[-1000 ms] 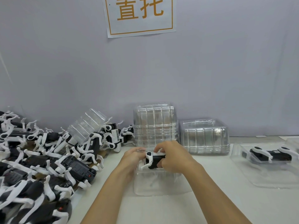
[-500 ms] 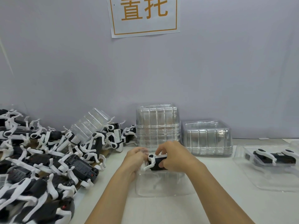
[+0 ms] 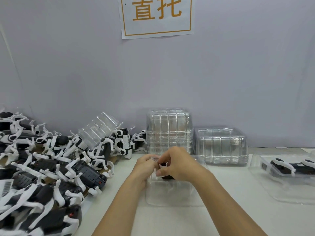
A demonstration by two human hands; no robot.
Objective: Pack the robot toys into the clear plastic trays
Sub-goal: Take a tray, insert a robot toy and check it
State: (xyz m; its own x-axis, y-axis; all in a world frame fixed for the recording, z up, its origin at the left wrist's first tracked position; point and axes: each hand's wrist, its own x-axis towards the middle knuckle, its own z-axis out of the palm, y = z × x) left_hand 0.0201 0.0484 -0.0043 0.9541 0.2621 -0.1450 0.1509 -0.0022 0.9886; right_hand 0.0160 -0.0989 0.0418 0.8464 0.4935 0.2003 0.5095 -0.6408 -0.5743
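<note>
toy [image 3: 166, 176] mostly hidden by hands, sign [image 3: 157, 16] top cropped

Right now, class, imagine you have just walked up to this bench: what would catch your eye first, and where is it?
First, the big heap of black-and-white robot toys sprawled across the left of the table. Next, at centre front, the left hand and right hand holding one robot toy over a clear tray. Behind them stand two stacks of empty trays, and on the far right lies a packed tray.
</note>
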